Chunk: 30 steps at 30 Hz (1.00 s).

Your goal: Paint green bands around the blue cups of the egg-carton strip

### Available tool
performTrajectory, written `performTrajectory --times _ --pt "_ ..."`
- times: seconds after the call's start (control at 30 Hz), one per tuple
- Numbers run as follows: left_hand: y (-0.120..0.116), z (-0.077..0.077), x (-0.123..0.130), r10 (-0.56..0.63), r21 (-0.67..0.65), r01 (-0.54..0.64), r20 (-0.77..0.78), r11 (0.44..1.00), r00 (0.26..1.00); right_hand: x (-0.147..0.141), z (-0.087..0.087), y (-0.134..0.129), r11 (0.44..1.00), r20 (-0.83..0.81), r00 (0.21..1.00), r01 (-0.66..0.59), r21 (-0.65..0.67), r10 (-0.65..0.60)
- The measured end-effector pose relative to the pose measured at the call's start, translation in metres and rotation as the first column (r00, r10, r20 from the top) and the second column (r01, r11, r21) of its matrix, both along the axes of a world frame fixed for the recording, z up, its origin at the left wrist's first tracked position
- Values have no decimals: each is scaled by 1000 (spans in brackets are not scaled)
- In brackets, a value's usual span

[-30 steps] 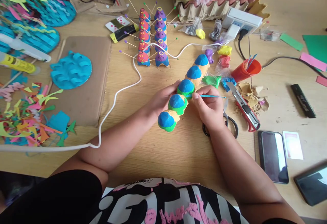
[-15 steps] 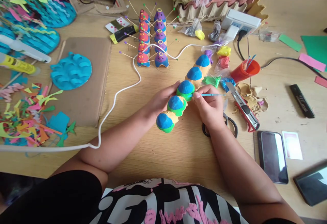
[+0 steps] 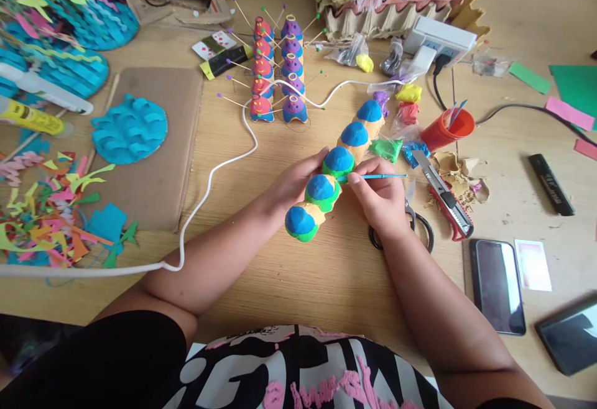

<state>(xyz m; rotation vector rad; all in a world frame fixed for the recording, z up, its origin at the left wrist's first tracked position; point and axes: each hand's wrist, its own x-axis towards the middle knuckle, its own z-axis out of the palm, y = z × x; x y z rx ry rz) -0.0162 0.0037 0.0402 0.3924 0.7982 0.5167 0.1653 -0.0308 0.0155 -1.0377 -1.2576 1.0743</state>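
A strip of egg carton cups slants across the middle, with blue clay on its domes and green clay around the lower edges of the nearer ones. My left hand grips the strip from its left side, its fingers partly hidden behind it. Pinched in my right hand is a thin blue modelling tool, its tip at the green edge of the middle cup. Just beyond my right hand lie a packet of green clay and a packet of blue clay.
Two finished-looking rows of caterpillar figures stand behind a white cable. Scissors, a box cutter, an orange cup and a phone lie right. Paper scraps and cardboard are left.
My right hand and the blue tool have shifted slightly left and down along the green edge of the middle cup. My left hand and the strip stay almost still.
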Motion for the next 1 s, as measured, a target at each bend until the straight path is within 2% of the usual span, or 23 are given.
performTrajectory --times 0.2,0.33,0.5,0.7,0.9,1.0 --pt "0 6 2 15 12 -15 -7 1000 1000 -1 1 -1 1000 17 1000 22 0 -22" --pt "-1 7 1 6 28 -5 -29 1000 1000 0 -2 0 999 -30 999 39 20 -38" --pt "-2 6 1 10 46 -9 -21 999 1000 -1 -1 0 998 -10 998 68 18 -68" --pt "-4 -1 5 104 136 -106 17 985 994 -3 1 -1 996 7 997 76 56 -77" --pt "-5 1 7 108 109 -108 4 988 994 -1 -1 -1 991 41 993 105 78 -109" --pt "-4 0 4 71 90 -74 31 993 997 0 -3 -2 989 28 993 115 96 -118"
